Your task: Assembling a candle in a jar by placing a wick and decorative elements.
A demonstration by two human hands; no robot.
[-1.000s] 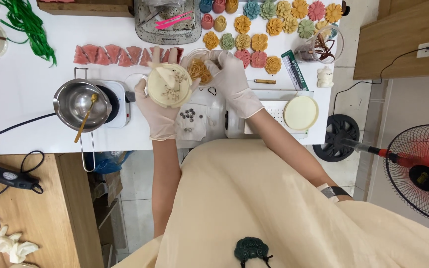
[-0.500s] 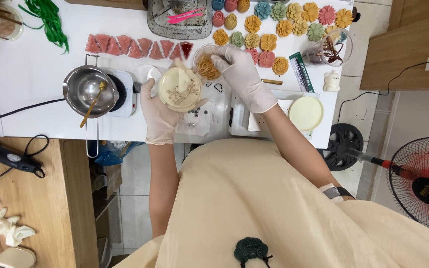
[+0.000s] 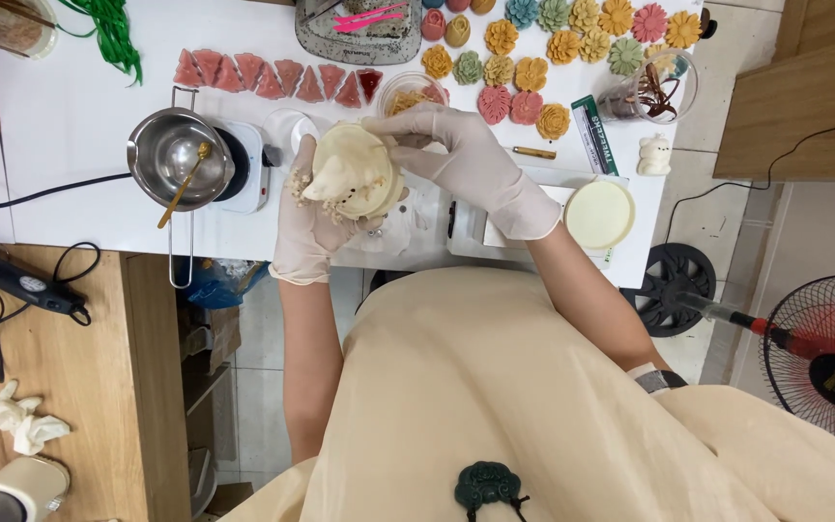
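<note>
While spread across the upper part of the view, the white counter [image 3: 70, 116] carried everything else, its far edge cut off by the frame. Below it, cream cloth filling the lower half, smooth and matte. On the counter's left, a shiny steel pot [image 3: 174, 153] on a small white hotplate [image 3: 244, 166], a gold spoon [image 3: 184, 184] leaning in it. Beyond, a row of red wedge-shaped pieces [image 3: 273, 75]; to the right, moulded flower shapes [image 3: 572, 43] in orange, green and pink. Held above the near edge, a cream, waxy domed piece [image 3: 355, 174] with small beaded bits at its rim, its underside hidden. Left hand [image 3: 309, 227], gloved in white, grip closed around the piece from below. Right hand [image 3: 466, 159], gloved too, fingers curled over its top, pinching the edge. Beside it, a pale round disc [image 3: 599, 215].
</note>
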